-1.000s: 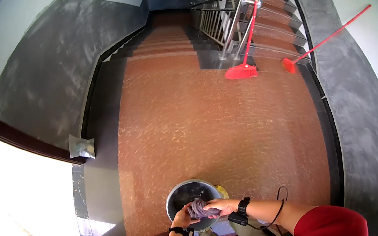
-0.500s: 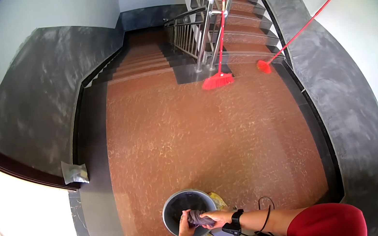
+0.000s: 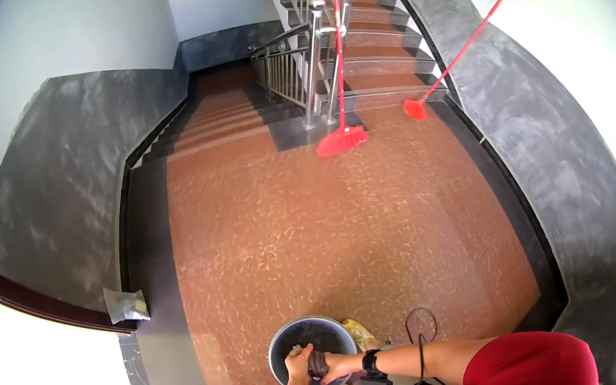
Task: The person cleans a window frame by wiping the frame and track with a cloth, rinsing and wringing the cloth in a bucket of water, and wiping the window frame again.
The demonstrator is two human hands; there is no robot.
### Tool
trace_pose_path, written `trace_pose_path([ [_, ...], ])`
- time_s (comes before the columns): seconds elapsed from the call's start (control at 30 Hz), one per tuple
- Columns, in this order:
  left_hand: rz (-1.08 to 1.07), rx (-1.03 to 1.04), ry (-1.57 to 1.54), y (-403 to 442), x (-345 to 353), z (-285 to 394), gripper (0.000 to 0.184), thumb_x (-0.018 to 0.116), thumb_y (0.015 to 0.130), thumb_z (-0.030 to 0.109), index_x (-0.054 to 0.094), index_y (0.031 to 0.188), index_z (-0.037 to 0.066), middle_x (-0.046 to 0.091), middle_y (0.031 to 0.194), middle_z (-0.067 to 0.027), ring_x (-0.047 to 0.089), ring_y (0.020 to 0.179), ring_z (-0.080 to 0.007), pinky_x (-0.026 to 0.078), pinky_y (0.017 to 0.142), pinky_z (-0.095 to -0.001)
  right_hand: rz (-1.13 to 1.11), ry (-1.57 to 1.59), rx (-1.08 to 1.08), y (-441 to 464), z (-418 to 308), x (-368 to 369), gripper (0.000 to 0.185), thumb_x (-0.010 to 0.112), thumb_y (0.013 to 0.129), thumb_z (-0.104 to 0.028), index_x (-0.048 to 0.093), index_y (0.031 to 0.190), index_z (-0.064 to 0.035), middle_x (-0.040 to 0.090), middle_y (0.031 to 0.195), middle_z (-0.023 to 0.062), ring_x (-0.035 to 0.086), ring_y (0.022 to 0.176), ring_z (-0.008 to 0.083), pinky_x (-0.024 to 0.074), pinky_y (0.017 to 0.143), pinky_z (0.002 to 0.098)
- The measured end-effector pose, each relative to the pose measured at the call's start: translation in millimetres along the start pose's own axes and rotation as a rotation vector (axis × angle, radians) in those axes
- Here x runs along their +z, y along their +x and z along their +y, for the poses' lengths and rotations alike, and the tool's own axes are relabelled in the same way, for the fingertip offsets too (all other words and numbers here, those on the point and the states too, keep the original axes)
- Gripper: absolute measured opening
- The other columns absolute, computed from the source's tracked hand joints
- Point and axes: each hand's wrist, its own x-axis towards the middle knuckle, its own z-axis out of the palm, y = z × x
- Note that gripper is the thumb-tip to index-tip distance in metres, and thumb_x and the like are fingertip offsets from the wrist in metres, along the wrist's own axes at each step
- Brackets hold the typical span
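A dark grey-purple cloth (image 3: 318,364), bunched into a small twisted wad, is held between my two hands over a round grey bucket (image 3: 274,350) at the bottom centre. My left hand (image 3: 298,363) grips it from the left, with fingers wrapped round. From the right, my right hand (image 3: 339,365) is closed on the other end. The bucket stands on the floor by my feet, and its inside looks dark. Black straps with small devices circle both wrists, and a thin black cable loops beside the right forearm.
A red broom (image 3: 342,140) leans on the metal railing (image 3: 310,64); another red broom (image 3: 415,109) leans against the right wall. Stairs go down at the back left and up at the back right. A silvery packet (image 3: 126,305) lies by the bright doorway (image 3: 64,372).
The cloth has gone from a longer loose bundle to a tighter, shorter wad, and my hands are closer together. The view has shifted, so the brooms and stairs appear further left.
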Motion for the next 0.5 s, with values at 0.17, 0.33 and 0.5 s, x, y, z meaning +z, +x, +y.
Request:
trace_pose_path([
  [0.17,0.077,0.009,-0.118,7,-1,2,0.006,0.066,0.078,-0.003,0.063,0.076,0.002,0.062,0.073,-0.0098,0.06,0.063,-0.0245,0.05,0.058,-0.0378,0.068,-0.518,0.072,3,-29,1,0.057,0.079,0.07,-0.023,0.056,0.112,0.007,0.065,0.099,0.0258,0.065,0.092,0.0412,0.0513,0.081,0.0446],
  [0.33,0.107,0.003,0.054,41,-14,-16,0.011,0.061,0.079,-0.002,0.06,0.069,0.003,0.059,0.066,-0.0092,0.057,0.056,-0.0241,0.047,0.053,-0.0392,0.276,-0.704,0.096,0,-46,11,0.026,0.066,0.083,-0.023,0.066,0.096,-0.0003,0.069,0.094,0.0241,0.067,0.093,0.0419,0.0544,0.077,0.0474],
  [0.5,0.042,0.113,0.949,79,-50,-41,0.008,0.064,0.08,0.005,0.069,0.084,0.0,0.07,0.084,-0.0101,0.067,0.072,-0.0249,0.051,0.061,-0.038,0.094,-0.952,0.08,23,-23,9,0.028,0.062,0.08,-0.012,0.063,0.102,0.0045,0.069,0.093,0.027,0.068,0.09,0.0416,0.0548,0.075,0.0471],
])
